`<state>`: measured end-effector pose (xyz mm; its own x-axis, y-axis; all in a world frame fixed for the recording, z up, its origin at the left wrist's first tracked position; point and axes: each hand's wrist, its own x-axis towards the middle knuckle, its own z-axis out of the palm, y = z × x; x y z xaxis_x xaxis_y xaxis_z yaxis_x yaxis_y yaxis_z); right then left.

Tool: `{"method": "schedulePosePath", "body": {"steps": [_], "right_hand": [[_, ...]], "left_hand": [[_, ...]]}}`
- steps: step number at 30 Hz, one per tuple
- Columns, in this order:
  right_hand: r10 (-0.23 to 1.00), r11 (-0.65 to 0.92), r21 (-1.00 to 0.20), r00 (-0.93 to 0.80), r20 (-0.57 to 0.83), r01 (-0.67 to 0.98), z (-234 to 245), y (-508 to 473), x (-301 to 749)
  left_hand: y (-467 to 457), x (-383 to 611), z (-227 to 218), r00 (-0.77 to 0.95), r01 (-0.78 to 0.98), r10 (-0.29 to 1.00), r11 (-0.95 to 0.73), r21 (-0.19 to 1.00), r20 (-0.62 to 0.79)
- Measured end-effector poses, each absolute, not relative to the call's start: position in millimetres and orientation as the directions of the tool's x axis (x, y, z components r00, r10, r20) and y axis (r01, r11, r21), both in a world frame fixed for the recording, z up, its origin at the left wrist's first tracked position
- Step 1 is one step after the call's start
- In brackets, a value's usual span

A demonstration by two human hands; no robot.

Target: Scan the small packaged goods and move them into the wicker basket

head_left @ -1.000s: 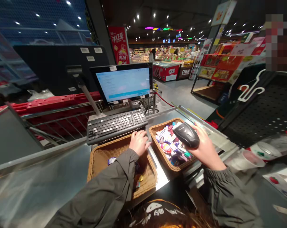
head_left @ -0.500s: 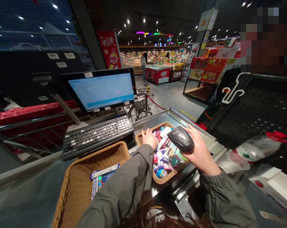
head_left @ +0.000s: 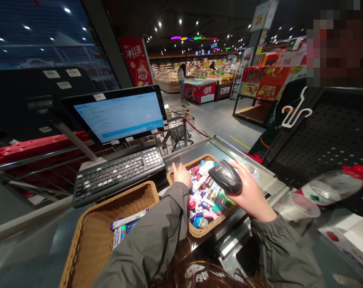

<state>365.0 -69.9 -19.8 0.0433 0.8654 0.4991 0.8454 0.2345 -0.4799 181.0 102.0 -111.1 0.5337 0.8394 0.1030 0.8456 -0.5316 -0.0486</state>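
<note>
My right hand [head_left: 249,190] grips a black barcode scanner [head_left: 225,177] and holds it over the right wicker basket [head_left: 209,229], which is full of small colourful snack packets [head_left: 205,193]. My left hand [head_left: 181,175] reaches into the far left part of that basket among the packets; its fingers are curled down and what they hold, if anything, is hidden. A second wicker basket [head_left: 94,224] on the left holds a few packets [head_left: 124,228].
A black keyboard [head_left: 118,173] and a lit monitor [head_left: 119,115] stand behind the baskets on the steel checkout counter [head_left: 34,256]. At the right are a plastic cup [head_left: 298,205], a lying bottle [head_left: 334,186] and a black pegboard rack [head_left: 334,140]. Shop aisles lie beyond.
My left hand moved from the left basket across into the right basket. The view turned left, and the scanner stayed over the right basket in my right hand.
</note>
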Motion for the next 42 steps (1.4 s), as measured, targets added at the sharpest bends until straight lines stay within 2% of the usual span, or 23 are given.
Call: {"method": "schedulePosePath", "body": {"steps": [3,5,11,17,22,28,35,42], "right_hand": [[0.868,0.232,-0.487,0.047,0.495,0.842,-23,-72,364],[0.873,0.228,-0.489,0.045,0.486,0.842,-25,-74,361],[0.889,0.241,-0.470,0.001,0.458,0.849,-25,-81,345],[0.882,0.303,-0.416,-0.087,0.464,0.857,-15,-91,317],[0.869,0.341,-0.356,-0.147,0.473,0.870,-7,-98,289],[0.856,0.386,-0.295,-0.221,0.467,0.874,0,-101,255],[0.861,0.410,-0.287,-0.264,0.435,0.866,3,-104,227],[0.837,0.437,-0.276,-0.274,0.474,0.856,4,-105,208]], "left_hand": [[98,163,-95,0.552,0.833,0.820,-0.548,-0.072,0.152],[94,147,-78,0.583,0.811,0.778,-0.575,-0.108,0.233],[76,97,-25,0.708,0.665,0.514,-0.717,-0.210,0.484],[61,64,1,0.709,0.617,0.353,-0.730,-0.294,0.610],[50,38,12,0.685,0.639,0.332,-0.700,-0.318,0.648],[34,5,20,0.679,0.663,0.380,-0.684,-0.304,0.628],[25,-26,19,0.666,0.689,0.386,-0.645,-0.330,0.638],[22,-50,17,0.648,0.711,0.422,-0.633,-0.305,0.634]]}}
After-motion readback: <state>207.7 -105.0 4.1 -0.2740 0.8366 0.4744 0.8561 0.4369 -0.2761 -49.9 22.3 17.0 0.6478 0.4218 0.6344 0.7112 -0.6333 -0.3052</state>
